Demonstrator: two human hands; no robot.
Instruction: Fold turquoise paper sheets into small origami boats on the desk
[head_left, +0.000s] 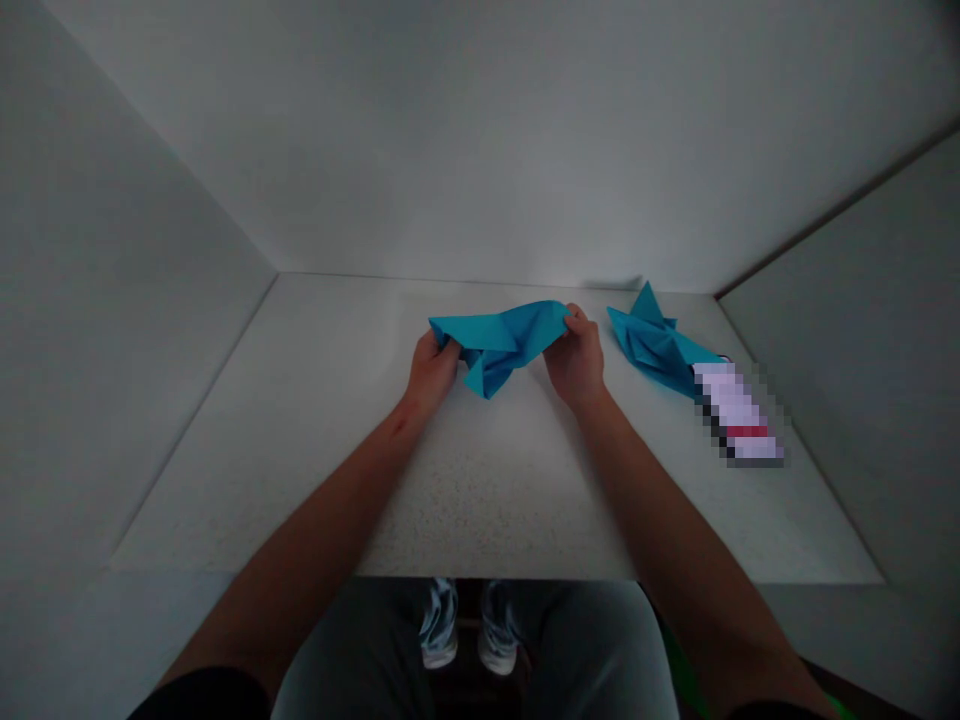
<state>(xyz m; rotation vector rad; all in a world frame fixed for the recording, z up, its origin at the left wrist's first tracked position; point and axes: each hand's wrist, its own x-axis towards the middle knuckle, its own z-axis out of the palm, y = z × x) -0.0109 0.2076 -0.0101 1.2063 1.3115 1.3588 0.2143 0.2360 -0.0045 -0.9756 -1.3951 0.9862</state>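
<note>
Both my hands hold a folded blue paper [501, 342] a little above the white table [315, 430], near its far middle. My left hand [430, 372] is closed on the paper's left end. My right hand [576, 360] pinches the right end, thumb on top. The paper is creased into several flaps, with a pointed part hanging down in the middle.
A second folded blue paper shape [651, 338] lies on the table at the far right, with a blurred rectangular object [739, 412] just in front of it. White walls close the table in at the back and both sides. My legs show below the front edge.
</note>
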